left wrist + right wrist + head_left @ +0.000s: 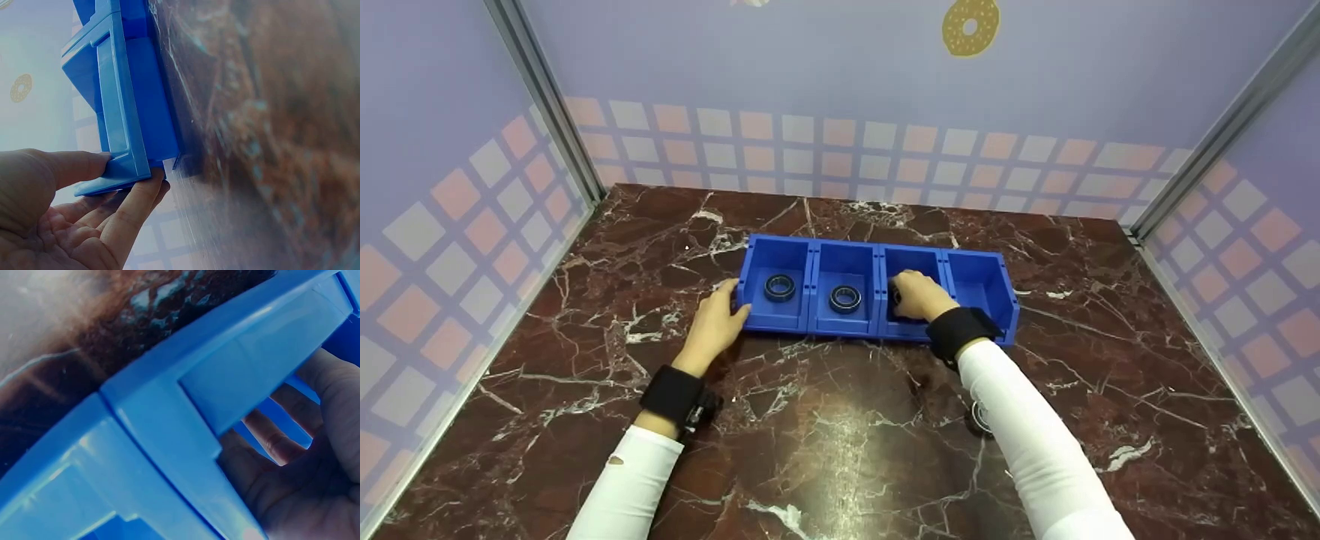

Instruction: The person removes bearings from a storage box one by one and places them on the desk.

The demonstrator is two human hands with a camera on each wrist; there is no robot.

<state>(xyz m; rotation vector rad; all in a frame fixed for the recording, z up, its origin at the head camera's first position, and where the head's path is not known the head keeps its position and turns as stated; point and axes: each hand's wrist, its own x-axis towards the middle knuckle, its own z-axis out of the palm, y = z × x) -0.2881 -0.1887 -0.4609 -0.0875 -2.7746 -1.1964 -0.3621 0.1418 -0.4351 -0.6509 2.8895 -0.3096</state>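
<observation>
A row of joined blue bins (844, 328) stands on the table. My left hand (715, 322) grips its left end. In the left wrist view the thumb (84, 167) lies on the lip, with the fingers around the outer side. One ring bearing (779, 287) lies in the leftmost bin and another bearing (845, 298) in the second. My right hand (919, 295) reaches down into the third bin, its fingers at a dark bearing (895, 293) that is mostly covered. The right wrist view hides the fingertips behind the bin's front wall.
Partly under the right sleeve, another bearing (981, 417) lies on the dark red marbled table (810, 465). The rightmost bin (979, 289) shows its blue floor. Tiled-pattern walls (840, 150) enclose the table at the back and sides.
</observation>
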